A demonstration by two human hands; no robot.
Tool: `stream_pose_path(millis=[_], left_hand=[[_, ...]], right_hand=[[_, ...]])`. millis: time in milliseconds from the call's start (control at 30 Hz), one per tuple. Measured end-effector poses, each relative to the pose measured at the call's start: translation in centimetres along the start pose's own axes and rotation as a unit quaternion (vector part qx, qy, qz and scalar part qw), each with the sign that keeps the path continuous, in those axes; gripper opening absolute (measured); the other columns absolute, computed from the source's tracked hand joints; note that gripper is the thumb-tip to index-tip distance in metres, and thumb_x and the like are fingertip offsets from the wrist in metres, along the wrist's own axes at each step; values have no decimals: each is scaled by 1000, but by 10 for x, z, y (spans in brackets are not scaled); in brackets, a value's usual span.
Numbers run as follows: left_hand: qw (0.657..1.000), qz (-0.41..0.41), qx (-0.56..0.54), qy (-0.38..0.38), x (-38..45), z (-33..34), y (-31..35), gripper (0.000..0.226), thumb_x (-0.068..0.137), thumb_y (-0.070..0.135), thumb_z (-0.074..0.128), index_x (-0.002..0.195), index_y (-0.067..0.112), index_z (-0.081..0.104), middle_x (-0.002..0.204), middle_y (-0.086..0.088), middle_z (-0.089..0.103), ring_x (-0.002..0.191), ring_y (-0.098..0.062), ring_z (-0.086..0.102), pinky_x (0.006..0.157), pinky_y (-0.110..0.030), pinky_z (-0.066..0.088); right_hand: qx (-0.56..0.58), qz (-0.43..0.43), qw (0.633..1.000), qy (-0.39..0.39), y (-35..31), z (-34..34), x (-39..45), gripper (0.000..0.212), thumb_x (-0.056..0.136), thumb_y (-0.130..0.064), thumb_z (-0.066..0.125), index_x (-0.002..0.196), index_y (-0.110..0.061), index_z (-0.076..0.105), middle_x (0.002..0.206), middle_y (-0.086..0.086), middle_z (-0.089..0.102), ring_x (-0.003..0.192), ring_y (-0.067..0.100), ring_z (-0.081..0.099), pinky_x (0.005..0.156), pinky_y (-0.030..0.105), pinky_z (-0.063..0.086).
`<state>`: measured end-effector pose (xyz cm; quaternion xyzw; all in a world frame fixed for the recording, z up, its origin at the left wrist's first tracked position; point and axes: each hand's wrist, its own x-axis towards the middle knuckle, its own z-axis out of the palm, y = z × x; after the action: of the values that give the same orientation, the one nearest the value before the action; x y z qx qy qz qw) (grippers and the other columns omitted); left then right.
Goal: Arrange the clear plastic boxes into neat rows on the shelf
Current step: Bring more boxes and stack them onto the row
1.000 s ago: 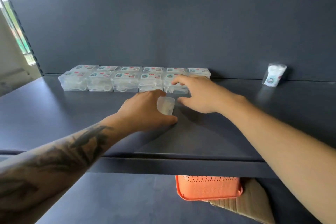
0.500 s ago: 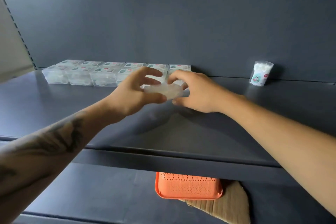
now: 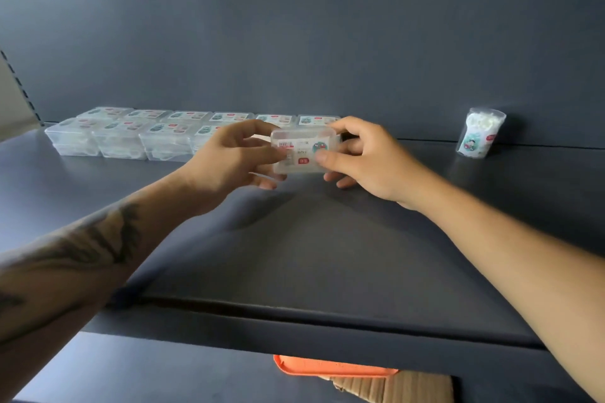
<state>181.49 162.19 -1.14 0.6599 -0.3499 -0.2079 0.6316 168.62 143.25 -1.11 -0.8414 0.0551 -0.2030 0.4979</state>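
both hands, left hand [image 3: 229, 157] and right hand [image 3: 370, 160], pinch one clear box [image 3: 304, 150] above the shelf [image 3: 327, 239]. at 10 o'clock sit two rows of boxes [image 3: 147, 134], about ten visible.

Looks like a shop: dark metal shelf [image 3: 294, 255] w/ back panel, rows of labelled boxes [image 3: 124, 137], packaged swabs [image 3: 479, 132], basket [image 3: 327, 368] below.

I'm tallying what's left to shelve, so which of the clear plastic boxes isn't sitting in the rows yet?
The clear plastic box held between left hand and right hand, label facing the camera; the other boxes sit in rows on the dark shelf.
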Motion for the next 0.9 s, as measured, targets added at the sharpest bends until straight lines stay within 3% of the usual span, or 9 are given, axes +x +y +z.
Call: stream_pose_path(millis=[167, 267, 400, 533, 633, 767, 900], left_hand=[[999, -9, -31, -11, 9, 0, -7, 40, 78, 17, 75, 115, 6, 64, 93, -18, 74, 69, -33, 69, 73, -43, 58], [999, -8, -41, -11, 12, -1, -11, 27, 90, 9, 71, 117, 7, 64, 99, -18, 76, 69, -33, 72, 71, -40, 62], [998, -9, -59, -24, 12, -3, -13, 22, 89, 8, 72, 109, 10, 63, 102, -20, 76, 79, -36, 75, 74, -42, 63], [998, 28, -52, -35, 8, 1, -11, 43, 75, 14, 78, 109, -6, 60, 94, -13, 76, 79, -25, 72, 67, -38, 57], [998, 44, -2, -54, 6, 2, -10, 46, 76, 15, 87, 107, -9, 64, 97, -12, 76, 79, -20, 68, 73, -42, 49], [998, 39, -12, -55, 2, 5, -10, 50, 78, 21, 80, 115, -8, 62, 104, -17, 76, 87, -24, 69, 81, -46, 46], [998, 41, -13, -55, 0, 9, -12, 52, 83, 20, 83, 123, -4, 60, 110, -18, 75, 106, -38, 71, 83, -44, 44]], right_hand=[[4, 16, 1000, -1, 2, 3, -3, 44, 92, -13, 74, 129, -23, 52, 93, 10, 74, 83, 31, 74, 82, 53, 59], [19, 13, 1000, 2, 6, 3, -2, 56, 85, -9, 81, 130, -27, 52, 90, 3, 73, 81, 31, 68, 80, 59, 59], [77, 17, 997, 24, 10, 5, -3, 61, 76, -15, 86, 126, -28, 53, 100, 12, 73, 98, 40, 70, 80, 51, 63], [206, 30, 977, 48, 4, 6, -4, 51, 75, -4, 84, 116, -14, 55, 97, 13, 72, 88, 27, 71, 76, 41, 60], [261, 25, 962, 73, -3, 6, -3, 34, 86, 1, 75, 109, -11, 53, 98, 9, 75, 84, 24, 73, 72, 38, 58], [239, 17, 969, 62, -7, 11, -3, 34, 87, -9, 79, 111, -12, 56, 108, 11, 77, 96, 31, 74, 83, 53, 58], [162, -13, 986, 22, -5, 21, -9, 42, 87, -7, 76, 124, -19, 62, 113, 8, 76, 103, 31, 74, 84, 48, 61]])
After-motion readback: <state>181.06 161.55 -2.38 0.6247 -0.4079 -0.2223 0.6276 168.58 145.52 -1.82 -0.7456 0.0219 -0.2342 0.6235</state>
